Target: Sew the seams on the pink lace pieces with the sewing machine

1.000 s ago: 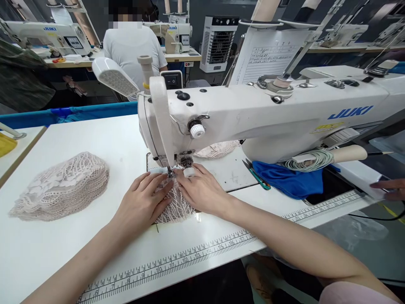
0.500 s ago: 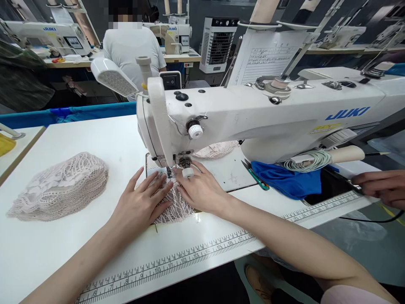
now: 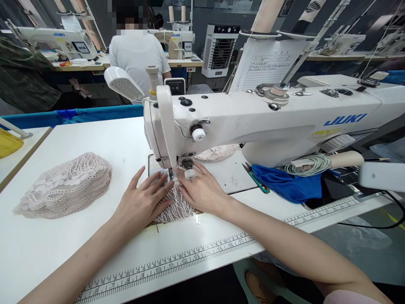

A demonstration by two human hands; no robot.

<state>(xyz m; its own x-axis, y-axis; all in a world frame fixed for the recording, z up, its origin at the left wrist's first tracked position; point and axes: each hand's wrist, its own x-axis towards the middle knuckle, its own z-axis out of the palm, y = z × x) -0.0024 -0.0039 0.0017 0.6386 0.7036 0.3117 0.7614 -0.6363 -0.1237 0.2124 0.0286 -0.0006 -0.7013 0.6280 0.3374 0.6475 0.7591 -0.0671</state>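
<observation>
A piece of pale pink lace (image 3: 177,204) lies under the needle area of a white sewing machine (image 3: 240,116). My left hand (image 3: 142,196) rests flat on the left part of the lace, fingers spread, fingertips close to the presser foot (image 3: 171,174). On the other side, my right hand (image 3: 202,188) lies over the lace with fingers stretched out, partly behind the machine's white knob. Both hands press on the lace without gripping it. A stack of lace pieces (image 3: 68,185) sits on the table to the left. More lace (image 3: 218,152) shows behind the needle.
To the right lie green-handled snips (image 3: 257,179), a blue cloth (image 3: 287,181), a coil of cord (image 3: 305,164) and a dark phone (image 3: 332,192). A white device (image 3: 382,181) with a black cable is at the right edge. A printed ruler (image 3: 177,264) runs along the table front.
The view has shifted slightly, so the scene sits lower and further right. Another person's hand at the right edge has gone; a white device now shows there. My hands stay on the lace.
</observation>
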